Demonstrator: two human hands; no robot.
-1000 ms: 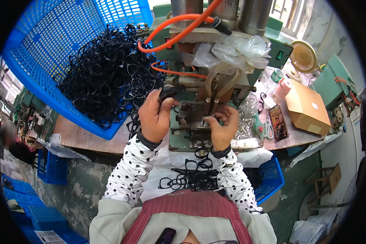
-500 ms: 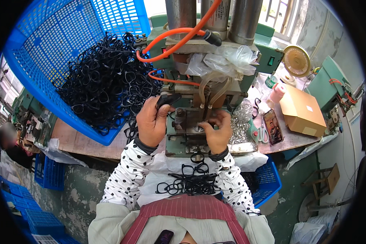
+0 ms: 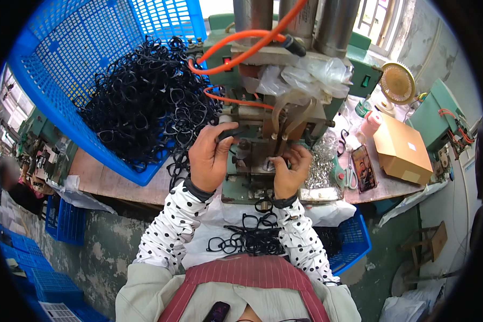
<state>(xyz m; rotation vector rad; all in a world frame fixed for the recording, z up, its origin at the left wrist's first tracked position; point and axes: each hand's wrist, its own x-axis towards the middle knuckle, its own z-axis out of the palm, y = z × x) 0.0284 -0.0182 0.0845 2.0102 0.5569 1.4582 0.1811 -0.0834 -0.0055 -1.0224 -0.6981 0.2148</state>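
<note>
- My left hand (image 3: 206, 161) is raised at 11 o'clock from my lap, thumb and forefinger nearly closed on a black piece (image 3: 240, 132); it is too hidden to name more closely, and points toward 2 o'clock from that palm;
- My right hand (image 3: 291, 170) is at the pneumatic press (image 3: 236, 189), fingers curled, thumb and forefinger just apart; the thumb tip is by a small shiny metal part (image 3: 268, 165) on the fixture, and I cannot tell whether I grip it;
- Two pale tubes (image 3: 275, 122) come down at 12 o'clock from that metal part;
- At 10 o'clock from my left hand, a tangled heap of black spectacle frames (image 3: 145, 107) fills part of a blue basket (image 3: 75, 53);
- At 7 o'clock from my right hand, more black frames (image 3: 252, 239) lie on pale cloth (image 3: 198, 244) over my lap;
- At 3 o'clock from it, loose silvery bits (image 3: 317, 174), then scissors (image 3: 350, 178) and a smartphone (image 3: 364, 169)
</note>
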